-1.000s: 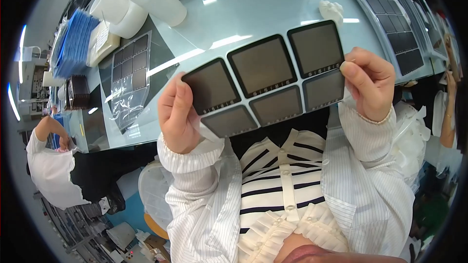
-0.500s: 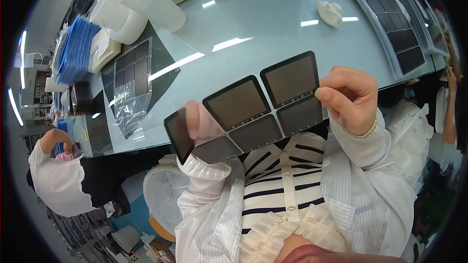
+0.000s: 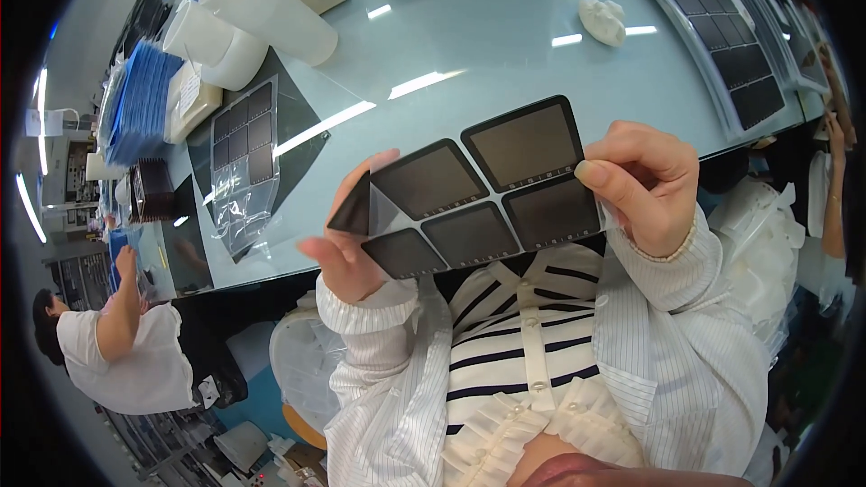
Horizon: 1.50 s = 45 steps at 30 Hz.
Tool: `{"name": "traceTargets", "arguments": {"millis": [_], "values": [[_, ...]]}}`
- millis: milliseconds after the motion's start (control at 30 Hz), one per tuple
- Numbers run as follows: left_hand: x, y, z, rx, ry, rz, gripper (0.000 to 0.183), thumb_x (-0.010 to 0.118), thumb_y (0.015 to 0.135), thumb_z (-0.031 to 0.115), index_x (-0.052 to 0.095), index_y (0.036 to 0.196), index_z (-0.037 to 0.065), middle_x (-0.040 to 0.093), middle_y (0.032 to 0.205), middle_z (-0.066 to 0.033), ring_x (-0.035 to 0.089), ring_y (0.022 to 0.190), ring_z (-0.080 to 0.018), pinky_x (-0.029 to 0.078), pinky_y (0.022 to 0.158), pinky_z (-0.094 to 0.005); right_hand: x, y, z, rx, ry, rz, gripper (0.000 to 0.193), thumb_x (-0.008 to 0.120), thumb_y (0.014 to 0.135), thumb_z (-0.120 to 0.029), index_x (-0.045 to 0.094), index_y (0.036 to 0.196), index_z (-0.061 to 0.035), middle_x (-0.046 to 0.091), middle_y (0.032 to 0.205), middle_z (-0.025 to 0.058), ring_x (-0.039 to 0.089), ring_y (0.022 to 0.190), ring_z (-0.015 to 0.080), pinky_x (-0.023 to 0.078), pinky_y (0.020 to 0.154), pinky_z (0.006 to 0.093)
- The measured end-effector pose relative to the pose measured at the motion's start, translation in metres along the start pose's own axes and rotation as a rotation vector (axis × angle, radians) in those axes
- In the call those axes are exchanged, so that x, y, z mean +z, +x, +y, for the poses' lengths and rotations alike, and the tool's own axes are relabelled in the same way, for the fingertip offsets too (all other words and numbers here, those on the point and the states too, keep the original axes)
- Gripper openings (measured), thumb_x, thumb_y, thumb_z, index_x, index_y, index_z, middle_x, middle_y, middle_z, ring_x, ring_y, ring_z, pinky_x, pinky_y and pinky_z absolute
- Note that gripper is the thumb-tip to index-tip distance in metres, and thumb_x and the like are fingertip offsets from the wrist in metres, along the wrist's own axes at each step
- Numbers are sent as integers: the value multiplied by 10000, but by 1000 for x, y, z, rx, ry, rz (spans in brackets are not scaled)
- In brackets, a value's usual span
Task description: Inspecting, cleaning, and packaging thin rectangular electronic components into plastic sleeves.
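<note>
A clear plastic sheet with several dark rectangular panels [image 3: 469, 234] is held up in front of me, tilted above the table's near edge. My right hand [image 3: 645, 185] pinches its right edge between thumb and fingers. At the other end, my left hand [image 3: 347, 257] is behind and beside the sheet, fingers stretched up and partly hidden by it, the thumb apart. The sheet's left end is bent into a dark flap [image 3: 354, 207] by those fingers. A similar panelled sheet [image 3: 244, 149] lies on the table to the left, partly over a dark sheet.
Translucent white rolls [image 3: 271, 13], a stack of blue sheets [image 3: 142, 99] and brown folded pieces [image 3: 152, 189] stand at the left. Piled panelled sheets [image 3: 722, 41] lie far right; a crumpled white wad [image 3: 602, 21] sits beyond my hands. A co-worker [image 3: 126, 343] is at the left.
My left hand has turned and shifted out past the sheet's left end, its thumb now showing apart. The left flap has bent inward. My right hand keeps its pinch. The co-worker has moved.
</note>
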State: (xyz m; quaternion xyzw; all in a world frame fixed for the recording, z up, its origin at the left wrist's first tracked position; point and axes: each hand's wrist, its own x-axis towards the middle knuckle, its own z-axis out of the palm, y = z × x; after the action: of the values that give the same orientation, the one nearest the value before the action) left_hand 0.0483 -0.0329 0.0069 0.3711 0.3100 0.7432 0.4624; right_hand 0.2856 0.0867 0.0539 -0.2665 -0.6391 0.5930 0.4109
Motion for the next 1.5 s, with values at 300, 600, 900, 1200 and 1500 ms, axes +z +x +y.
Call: {"name": "traceTargets", "arguments": {"millis": [300, 600, 900, 1200, 1500], "values": [[10, 10, 17, 76, 416, 156, 593, 414, 952, 443, 475, 1234, -75, 586, 1073, -164, 564, 939, -201, 467, 793, -315, 2, -2, 6, -109, -11, 39, 66, 626, 819, -18, 626, 782, 35, 498, 607, 20, 367, 398, 20, 235, 377, 178], [10, 21, 30, 369, 798, 267, 522, 398, 971, 401, 491, 1223, -47, 608, 982, -124, 590, 881, -188, 470, 829, -293, 4, -4, 1, -30, -31, 97, 58, 662, 802, -23, 674, 827, 27, 569, 635, 25, 419, 450, 26, 277, 411, 167], [-17, 20, 43, 186, 768, 362, 315, 404, 960, 135, 518, 1190, -48, 592, 950, -124, 551, 820, -177, 448, 776, -295, -22, 16, 5, -95, 176, 381, 117, 645, 828, -47, 674, 926, 8, 578, 647, -1, 372, 425, 14, 234, 390, 154], [13, 4, 20, -62, 528, 187, 430, 485, 953, 344, 568, 1093, -54, 576, 830, -20, 485, 699, -78, 397, 660, -222, -19, 10, 13, -64, 100, 147, 139, 587, 845, 20, 650, 969, 13, 598, 759, 51, 364, 409, 14, 235, 360, 149], [5, -20, 24, 6, 557, 361, 293, 723, 758, 110, 591, 982, -25, 596, 815, -43, 494, 639, -78, 374, 582, -195, -16, -3, 6, 80, 22, 30, 62, 574, 855, -2, 598, 818, 41, 533, 661, 50, 411, 371, 44, 269, 355, 170]]}}
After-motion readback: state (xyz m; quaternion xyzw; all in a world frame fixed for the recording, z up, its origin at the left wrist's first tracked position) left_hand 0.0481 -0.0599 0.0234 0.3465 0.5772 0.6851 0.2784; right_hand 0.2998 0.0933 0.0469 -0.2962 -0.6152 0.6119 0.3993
